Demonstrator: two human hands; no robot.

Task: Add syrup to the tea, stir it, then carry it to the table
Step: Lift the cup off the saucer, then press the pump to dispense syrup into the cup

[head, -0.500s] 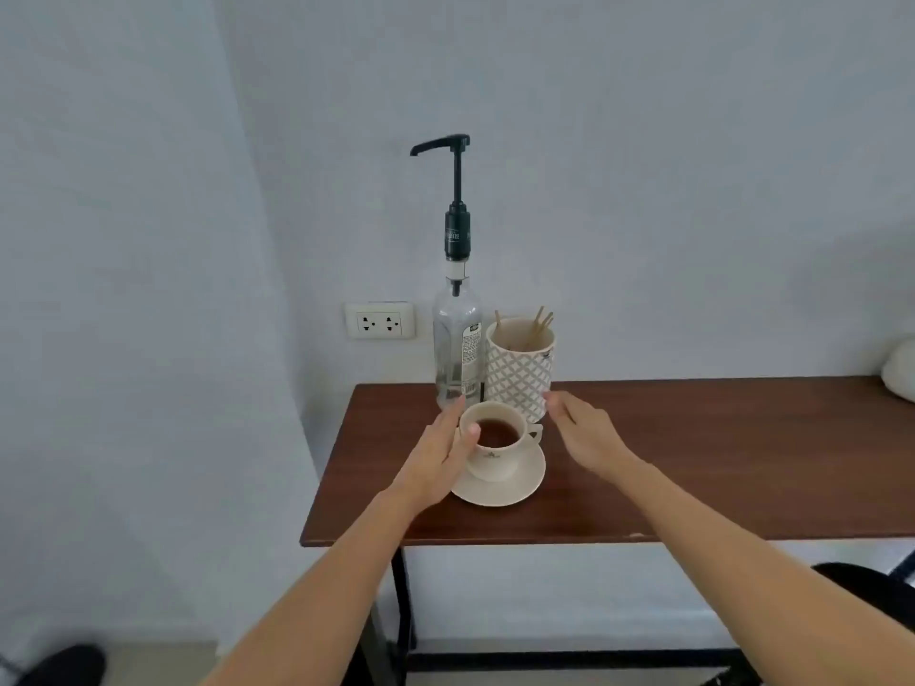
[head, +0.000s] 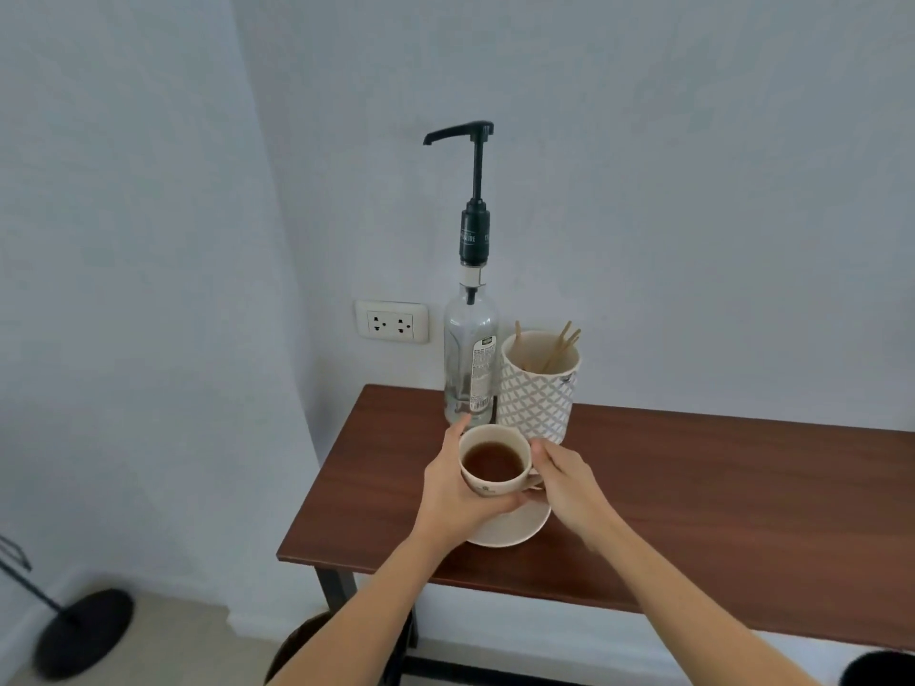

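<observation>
A cream teacup (head: 495, 465) full of dark tea is lifted just above its saucer (head: 515, 529) near the table's left front. My left hand (head: 455, 492) wraps the cup's left side and underside. My right hand (head: 564, 480) pinches the handle on the cup's right. Behind the cup stands a clear glass syrup bottle (head: 469, 368) with a tall black pump (head: 475, 190), its spout pointing left. Beside the bottle, a white patterned holder (head: 537, 388) contains several wooden stir sticks (head: 557, 346).
The brown wooden table (head: 693, 502) stands against a white wall and runs off to the right. A double wall socket (head: 392, 321) sits left of the bottle. A black round stand base (head: 84, 631) rests on the floor at lower left.
Both hands have closed on the cup, the right one moving in to the handle, and the cup has risen slightly off the saucer. The camera has moved closer.
</observation>
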